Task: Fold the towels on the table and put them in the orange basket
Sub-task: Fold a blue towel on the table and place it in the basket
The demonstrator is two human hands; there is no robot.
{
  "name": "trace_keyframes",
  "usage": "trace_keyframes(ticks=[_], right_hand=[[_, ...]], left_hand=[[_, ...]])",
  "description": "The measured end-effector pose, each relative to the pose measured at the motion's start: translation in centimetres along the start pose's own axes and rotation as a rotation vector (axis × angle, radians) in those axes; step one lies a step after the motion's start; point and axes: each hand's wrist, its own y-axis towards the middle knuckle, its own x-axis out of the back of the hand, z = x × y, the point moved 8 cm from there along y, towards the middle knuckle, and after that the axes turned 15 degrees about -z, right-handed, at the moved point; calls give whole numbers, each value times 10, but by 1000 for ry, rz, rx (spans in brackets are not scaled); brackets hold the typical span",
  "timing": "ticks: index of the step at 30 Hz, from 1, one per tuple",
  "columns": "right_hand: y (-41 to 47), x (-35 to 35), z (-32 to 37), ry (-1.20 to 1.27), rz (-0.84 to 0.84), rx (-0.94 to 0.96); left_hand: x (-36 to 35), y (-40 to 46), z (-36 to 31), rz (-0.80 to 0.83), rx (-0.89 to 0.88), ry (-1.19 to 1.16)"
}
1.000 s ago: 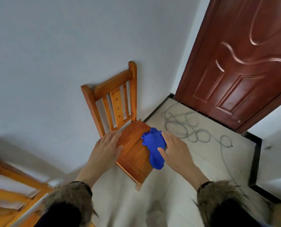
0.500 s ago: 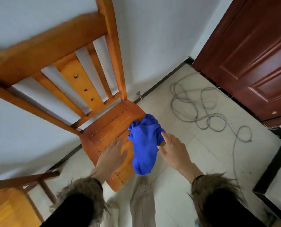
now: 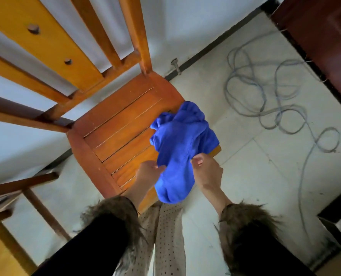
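A crumpled blue towel (image 3: 180, 148) lies over the right front corner of a wooden chair seat (image 3: 124, 124) and hangs off its front edge. My left hand (image 3: 148, 173) pinches the towel's left edge near the seat front. On the towel's right side, my right hand (image 3: 206, 172) grips the cloth between thumb and fingers. Both hands are closed on the cloth. No orange basket or table is in view.
The chair's slatted back (image 3: 70, 46) rises close at the upper left against a white wall. Another wooden piece of furniture (image 3: 16, 196) stands at the lower left. A loose grey cable (image 3: 269, 96) coils on the tiled floor to the right, near a dark red door (image 3: 325, 36).
The view has dropped closer to the chair. Both hands moved from hovering beside the towel to gripping it at its left and right sides.
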Motion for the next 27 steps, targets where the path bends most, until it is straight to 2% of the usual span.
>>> trace_keyframes(ticks=[4, 9, 11, 13, 17, 19, 21, 23, 25, 27], right_hand=[[-12, 3, 19, 144, 64, 41], [-19, 32, 49, 218, 18, 128], [-17, 41, 64, 208, 0, 198], [-15, 43, 80, 154, 4, 283], [-17, 23, 112, 30, 76, 435], [-21, 4, 126, -9, 138, 480], [-24, -17, 137, -72, 171, 540], [-27, -38, 150, -127, 180, 629], [-30, -62, 161, -176, 219, 710], [-32, -81, 167, -255, 258, 769]], left_hand=[[36, -12, -23, -123, -80, -29], [150, -38, -56, -438, -197, -374], [187, -43, -58, -484, -226, -465], [201, -41, -58, -454, -335, -296], [171, -24, -26, -213, -467, 407], [153, -20, -2, -100, -479, 554], [142, -21, 8, -60, -500, 571], [139, -21, 10, -113, -515, 528], [150, -18, 5, -294, -502, 463], [160, -14, -8, -440, -562, 448]])
